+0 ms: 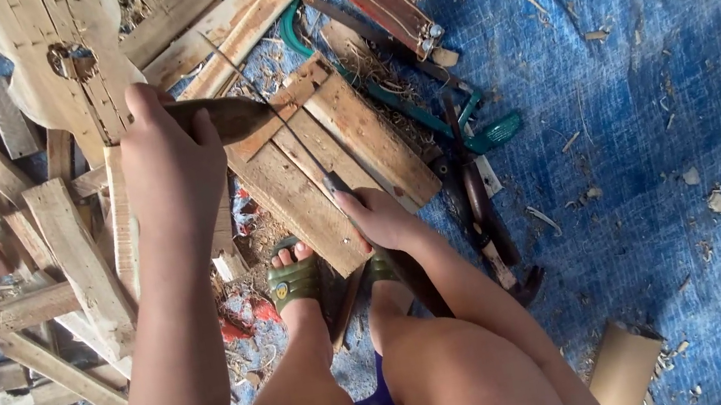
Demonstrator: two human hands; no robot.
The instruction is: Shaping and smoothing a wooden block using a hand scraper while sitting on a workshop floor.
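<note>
Head view looks down at a dark pointed wood piece [222, 118], gripped tight at its near end by the left hand [171, 160] and held up above the plank pile [325, 160], so it stays steady for cutting. The right hand [380, 219] is closed on the handle of a thin blade [267, 101] that lies across the piece. Green sandals [294, 282] press on the planks. Scrap wood [53, 270] crowds the left; the blue tarp [651, 89] on the right has open room.
</note>
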